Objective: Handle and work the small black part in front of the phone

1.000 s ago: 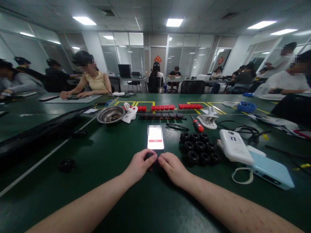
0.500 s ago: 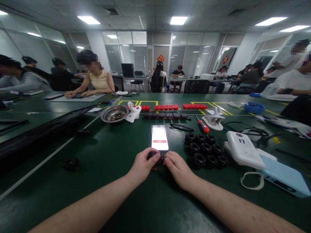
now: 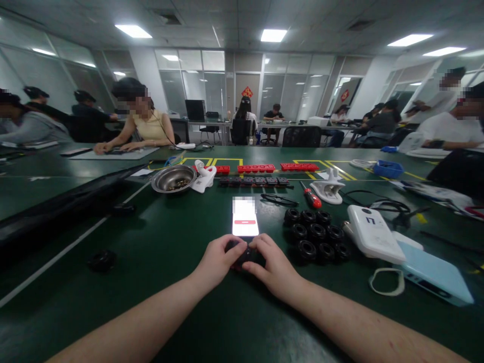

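Note:
A small black part (image 3: pixel 247 253) sits low over the table between my hands, mostly covered by fingers; its exact kind is hidden. My left hand (image 3: pixel 217 259) is closed around its left side, thumb on top. From the right, my right hand (image 3: pixel 278 262) grips the same part, thumb at the near side and fingertips at the far side. Just beyond lies a phone (image 3: pixel 245 229) with a lit white screen and a red bar. Several black ring-shaped parts (image 3: pixel 316 232) stand in rows right of my right hand. Another black part (image 3: pixel 102 260) lies alone at the left.
Farther back are a metal bowl (image 3: pixel 155 185) of small brass-coloured pieces, red trays (image 3: pixel 256 168), a black strip of parts (image 3: pixel 254 182) and a red-handled screwdriver (image 3: pixel 313 198). At right lie a white device (image 3: pixel 374 234) and a light-blue box (image 3: pixel 438 272). Other people sit around.
My right hand has opened wider and moved over the black part, thumb now on its near side. The view has shifted slightly, so things sit a little farther left.

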`<state>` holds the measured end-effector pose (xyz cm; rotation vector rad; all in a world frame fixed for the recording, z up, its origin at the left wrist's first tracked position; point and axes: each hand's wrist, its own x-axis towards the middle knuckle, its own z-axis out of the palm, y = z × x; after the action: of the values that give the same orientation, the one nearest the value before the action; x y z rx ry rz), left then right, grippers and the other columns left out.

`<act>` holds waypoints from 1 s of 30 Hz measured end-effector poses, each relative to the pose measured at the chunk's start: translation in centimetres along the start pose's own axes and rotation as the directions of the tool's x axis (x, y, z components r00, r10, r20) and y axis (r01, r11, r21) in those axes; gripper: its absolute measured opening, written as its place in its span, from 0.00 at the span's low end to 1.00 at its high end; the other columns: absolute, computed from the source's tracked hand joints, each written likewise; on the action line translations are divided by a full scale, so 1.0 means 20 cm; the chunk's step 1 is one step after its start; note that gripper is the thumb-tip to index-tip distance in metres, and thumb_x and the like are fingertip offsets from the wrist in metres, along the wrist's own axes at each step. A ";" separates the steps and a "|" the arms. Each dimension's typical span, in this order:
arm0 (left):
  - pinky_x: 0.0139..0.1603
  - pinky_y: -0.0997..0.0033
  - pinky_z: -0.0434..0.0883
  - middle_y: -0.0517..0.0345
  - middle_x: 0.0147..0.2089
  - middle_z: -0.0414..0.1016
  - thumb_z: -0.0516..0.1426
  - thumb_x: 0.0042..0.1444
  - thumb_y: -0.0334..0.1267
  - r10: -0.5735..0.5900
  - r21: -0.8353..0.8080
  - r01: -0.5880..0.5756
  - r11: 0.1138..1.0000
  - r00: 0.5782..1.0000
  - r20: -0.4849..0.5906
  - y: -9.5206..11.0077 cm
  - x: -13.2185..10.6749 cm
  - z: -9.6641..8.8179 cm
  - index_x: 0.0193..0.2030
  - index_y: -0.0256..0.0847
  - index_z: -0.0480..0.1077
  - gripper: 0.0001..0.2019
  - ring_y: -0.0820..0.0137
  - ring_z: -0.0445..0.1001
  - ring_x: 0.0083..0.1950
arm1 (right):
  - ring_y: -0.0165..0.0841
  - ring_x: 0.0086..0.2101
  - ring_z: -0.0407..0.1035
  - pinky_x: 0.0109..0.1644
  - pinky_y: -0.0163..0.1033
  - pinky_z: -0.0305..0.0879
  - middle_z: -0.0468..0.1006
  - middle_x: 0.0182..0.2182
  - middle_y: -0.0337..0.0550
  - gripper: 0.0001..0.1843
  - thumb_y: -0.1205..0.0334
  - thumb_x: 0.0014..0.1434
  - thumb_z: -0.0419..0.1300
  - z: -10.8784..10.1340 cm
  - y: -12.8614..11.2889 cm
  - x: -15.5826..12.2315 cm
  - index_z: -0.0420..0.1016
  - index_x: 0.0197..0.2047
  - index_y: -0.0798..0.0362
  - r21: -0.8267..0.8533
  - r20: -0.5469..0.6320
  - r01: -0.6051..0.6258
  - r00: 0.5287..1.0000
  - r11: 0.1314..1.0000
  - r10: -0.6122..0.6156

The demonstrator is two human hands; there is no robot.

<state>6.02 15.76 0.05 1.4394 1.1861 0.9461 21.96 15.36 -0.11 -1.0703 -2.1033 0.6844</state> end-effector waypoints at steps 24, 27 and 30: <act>0.28 0.74 0.67 0.57 0.28 0.69 0.54 0.48 0.45 0.068 0.096 -0.064 0.993 0.997 -0.040 0.03 -0.01 0.00 0.30 0.35 0.69 0.13 0.69 0.68 0.30 | 0.32 0.33 0.59 0.33 0.35 0.57 0.63 0.31 0.38 0.16 0.56 0.43 0.64 0.00 0.00 0.00 0.62 0.31 0.52 -0.002 -0.074 0.016 0.997 1.000 -0.016; 0.23 0.76 0.66 0.58 0.29 0.67 0.54 0.48 0.44 0.101 0.047 -0.100 0.994 0.994 -0.037 0.04 -0.03 0.01 0.32 0.36 0.68 0.12 0.72 0.67 0.27 | 0.32 0.32 0.59 0.33 0.36 0.56 0.64 0.30 0.39 0.14 0.51 0.49 0.58 -0.01 0.00 0.00 0.62 0.31 0.52 -0.014 -0.080 0.026 0.996 1.000 -0.027; 0.21 0.77 0.66 0.58 0.31 0.66 0.55 0.46 0.45 0.126 -0.003 -0.127 0.992 0.992 -0.026 0.03 -0.04 0.02 0.34 0.37 0.67 0.13 0.73 0.66 0.26 | 0.31 0.29 0.59 0.32 0.36 0.55 0.63 0.25 0.37 0.17 0.51 0.58 0.46 -0.01 0.02 0.00 0.62 0.25 0.53 -0.042 -0.034 0.043 0.998 0.998 -0.045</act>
<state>6.25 14.90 0.58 1.5172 1.1213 1.0565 22.22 15.58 -0.27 -1.0474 -2.1128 0.5996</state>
